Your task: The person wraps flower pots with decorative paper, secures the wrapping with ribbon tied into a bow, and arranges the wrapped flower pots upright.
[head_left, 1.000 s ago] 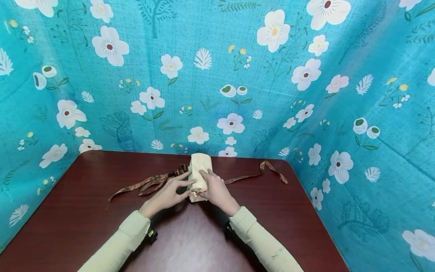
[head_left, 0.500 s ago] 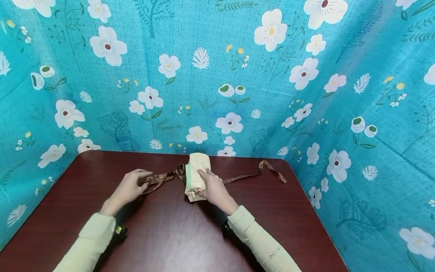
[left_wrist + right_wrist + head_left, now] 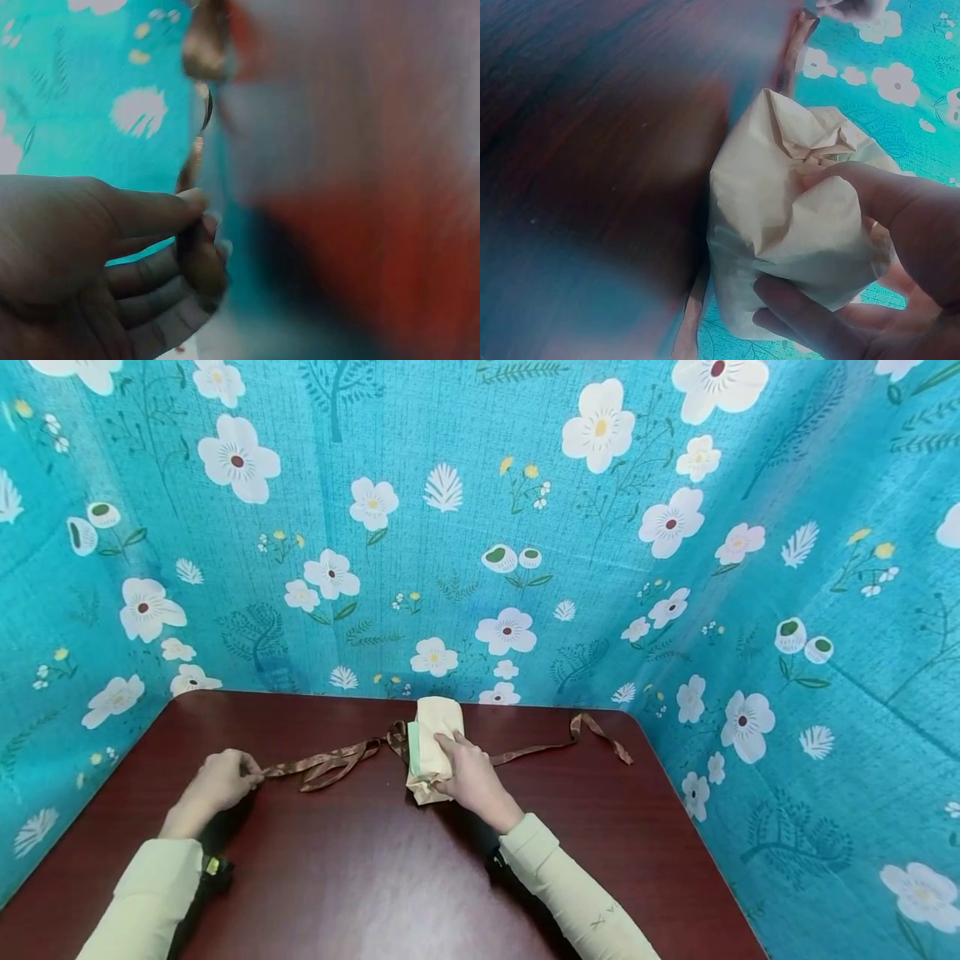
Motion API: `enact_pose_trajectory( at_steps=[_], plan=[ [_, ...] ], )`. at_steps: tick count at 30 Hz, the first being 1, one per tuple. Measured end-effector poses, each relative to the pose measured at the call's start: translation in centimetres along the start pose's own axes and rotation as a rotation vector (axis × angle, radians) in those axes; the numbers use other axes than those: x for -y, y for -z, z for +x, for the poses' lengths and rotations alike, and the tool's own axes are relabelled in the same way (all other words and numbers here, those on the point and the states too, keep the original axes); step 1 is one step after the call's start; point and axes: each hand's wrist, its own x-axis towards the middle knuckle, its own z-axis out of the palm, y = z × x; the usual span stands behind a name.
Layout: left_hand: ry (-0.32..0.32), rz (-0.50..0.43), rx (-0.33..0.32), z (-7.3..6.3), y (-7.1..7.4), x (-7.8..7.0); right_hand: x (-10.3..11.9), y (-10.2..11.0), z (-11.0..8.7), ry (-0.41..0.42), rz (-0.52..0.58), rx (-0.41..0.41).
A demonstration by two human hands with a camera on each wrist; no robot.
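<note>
We are finding the paper packet (image 3: 432, 737) lying near the far edge of the bench (image 3: 360, 852), with the brown ribbon (image 3: 318, 764) showing on both its sides. The left hand (image 3: 222, 781) is pinching the ribbon's left end; the right hand (image 3: 477, 782) is gripping the packet at its crumpled near end. Whether the ribbon is passing beneath, we are not able to confirm. We are judging the step in hand as laying out the ribbon with the packet held; the next move is probably calling for a steady right hand and an untwisted ribbon.
</note>
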Motion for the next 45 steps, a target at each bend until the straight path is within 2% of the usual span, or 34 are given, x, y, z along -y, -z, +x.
enact_pose_trajectory(
  at_steps=[2,5,7,10,12,15,18,20,21,24,28,33,37,39,42,45],
  plan=[
    [0.028,-0.103,-0.052,0.1,1.2,0.5,0.0,-0.1,-0.1,0.001,0.002,-0.004],
    [0.065,-0.293,-0.169,0.4,3.4,0.6,0.0,0.0,-0.1,0.004,-0.005,-0.009],
    [0.079,-0.417,-0.243,0.7,5.1,0.0,0.1,0.0,-0.2,0.006,-0.007,-0.012],
    [0.062,-0.537,-0.356,1.3,7.7,-1.8,0.1,0.1,-0.2,0.007,-0.008,-0.014],
    [0.026,-0.606,-0.424,1.9,9.4,-3.6,0.1,0.2,-0.1,0.009,-0.008,-0.014],
    [-0.078,-0.73,-0.487,2.8,11.5,-6.9,0.1,0.2,-0.1,0.012,-0.015,-0.015],
    [-0.196,-0.811,-0.5,4.0,12.9,-10.8,-0.1,0.3,0.0,0.012,-0.026,-0.018],
    [-0.253,-0.873,-0.47,4.9,13.3,-13.5,-0.1,0.3,0.0,0.005,-0.03,-0.019],
    [-0.27,-0.873,-0.453,5.4,13.4,-14.8,-0.1,0.3,0.0,0.001,-0.031,-0.018],
    [-0.298,-0.904,-0.368,6.8,12.9,-18.6,0.1,0.3,-0.1,-0.004,-0.034,-0.014],
    [-0.311,-0.784,-0.239,8.7,10.8,-22.8,0.4,0.3,-0.1,0.007,-0.038,-0.018],
    [-0.376,-0.717,-0.124,10.4,6.3,-27.2,0.6,0.2,-0.2,0.014,-0.052,-0.014],
    [-0.465,-0.731,-0.041,11.7,2.2,-31.0,0.6,0.2,-0.2,0.024,-0.087,-0.028],
    [-0.521,-0.713,0.026,12.3,0.4,-32.8,0.6,0.2,-0.2,0.04,-0.106,-0.038],
    [-0.633,-0.601,0.149,12.6,-1.4,-34.4,0.7,0.1,-0.3,0.066,-0.132,-0.043],
    [-0.715,-0.457,0.238,12.3,-1.9,-34.6,0.9,0.1,-0.3,0.084,-0.141,-0.054]
  ],
)
